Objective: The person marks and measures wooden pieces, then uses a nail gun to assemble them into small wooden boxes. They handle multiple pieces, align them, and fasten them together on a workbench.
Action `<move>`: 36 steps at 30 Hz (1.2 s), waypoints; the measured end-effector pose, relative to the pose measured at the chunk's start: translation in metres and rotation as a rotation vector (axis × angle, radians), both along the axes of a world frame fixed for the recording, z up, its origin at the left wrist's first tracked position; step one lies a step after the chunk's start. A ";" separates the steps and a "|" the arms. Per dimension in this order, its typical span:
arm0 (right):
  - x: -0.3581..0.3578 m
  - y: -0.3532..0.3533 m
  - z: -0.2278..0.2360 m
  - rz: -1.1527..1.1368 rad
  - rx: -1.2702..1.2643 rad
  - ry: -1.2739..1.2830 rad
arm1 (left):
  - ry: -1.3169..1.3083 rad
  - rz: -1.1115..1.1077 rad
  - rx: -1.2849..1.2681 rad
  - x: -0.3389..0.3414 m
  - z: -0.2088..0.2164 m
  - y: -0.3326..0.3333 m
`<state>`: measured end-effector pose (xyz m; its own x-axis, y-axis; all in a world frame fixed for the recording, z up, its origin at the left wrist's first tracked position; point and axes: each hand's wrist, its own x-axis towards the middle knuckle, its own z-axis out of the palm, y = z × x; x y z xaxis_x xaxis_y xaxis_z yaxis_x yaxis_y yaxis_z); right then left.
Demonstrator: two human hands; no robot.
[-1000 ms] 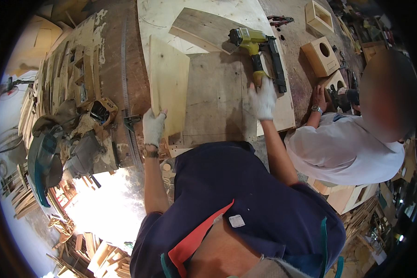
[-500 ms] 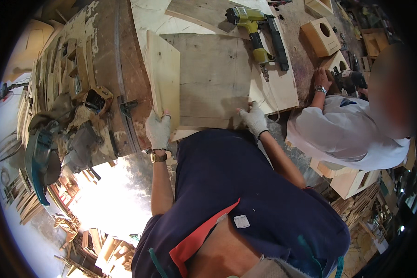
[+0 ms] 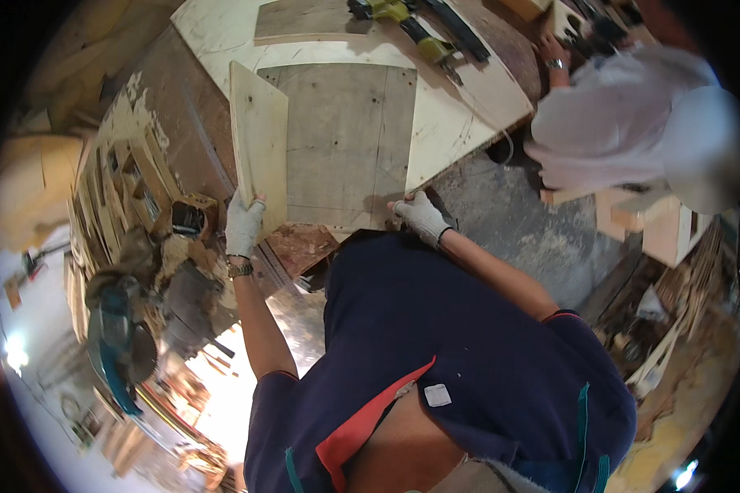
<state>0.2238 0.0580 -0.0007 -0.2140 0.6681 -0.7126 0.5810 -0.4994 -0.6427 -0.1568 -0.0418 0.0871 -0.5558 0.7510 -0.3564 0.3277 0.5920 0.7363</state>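
A grey-brown wooden panel lies in front of me, with a pale board standing along its left side. My left hand, in a white fingerless work glove, is closed around the near end of the pale board. At the panel's near right corner, my right hand in a matching glove pinches the edge, thumb on top. The fingers beneath are hidden. Beyond the panel, a green and black nail gun rests on a large pale sheet.
Another wooden piece lies at the far side. A co-worker in a white shirt works at the right. On the left stand a teal circular-bladed saw, an open carton and wood strips. Grey floor shows at right.
My view has swung round, so the bench appears turned. The panel and pale board now sit farther from the nail gun. Both hands keep their hold.
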 end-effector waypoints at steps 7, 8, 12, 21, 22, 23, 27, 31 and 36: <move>-0.017 -0.048 -0.001 -0.310 0.200 0.023 | 0.274 -0.312 0.123 0.037 0.028 0.014; -0.015 -0.058 0.002 -0.384 0.230 0.052 | 0.377 -0.381 0.141 0.050 0.035 0.016; 0.016 -0.128 0.004 -0.672 0.318 0.111 | 0.472 -0.473 0.039 0.104 0.041 -0.009; -0.016 -0.200 -0.025 -1.023 0.431 -0.014 | 0.447 -0.762 0.036 0.157 0.028 0.025; -0.025 -0.197 -0.038 -0.933 0.354 0.030 | 0.245 -0.747 0.114 0.152 0.022 0.037; -0.034 -0.191 -0.060 -0.779 0.189 -0.045 | 0.043 -0.732 0.190 0.148 0.019 0.050; -0.050 -0.151 -0.035 -0.316 0.111 0.093 | -0.072 -0.745 0.138 0.135 0.016 0.073; -0.006 -0.126 0.004 -0.227 0.184 -0.095 | 0.104 -0.928 0.178 0.124 0.008 0.065; 0.057 -0.058 0.024 -0.617 0.674 -0.203 | 0.322 -1.052 0.248 0.134 0.011 0.069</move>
